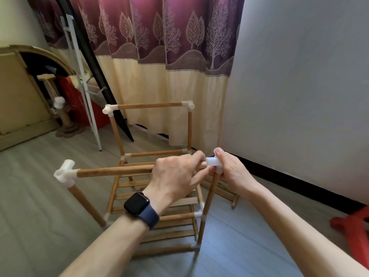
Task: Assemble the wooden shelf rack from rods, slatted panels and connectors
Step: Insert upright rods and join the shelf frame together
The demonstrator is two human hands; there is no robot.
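- The near-left connector (pixel 64 172) already caps its upright and takes the left end of the top rod (pixel 113 171), so only the rod's right end needs guiding.
- The left grip (pixel 175 174) is clamped round that rod close to its right end, probably so the tip can be aimed finely.
- The right connector (pixel 214 163) sits on the near-right upright (pixel 209 194). Its side socket faces the rod's tip, and I cannot tell how deep the tip has gone.
- The right grip (pixel 232 170) is clamped on this connector, seemingly bracing it against the push.
- The rack stands on the floor (pixel 40 216) near centre, with a slatted panel (pixel 169 234) low inside.
- A white stand (pixel 83 86) leans far left and a curtain (pixel 159 76) hangs behind. A spare panel (pixel 229 196) lies just right of the rack, and a red object (pixel 351 224) lies near right.
- Nothing blocks the socket.
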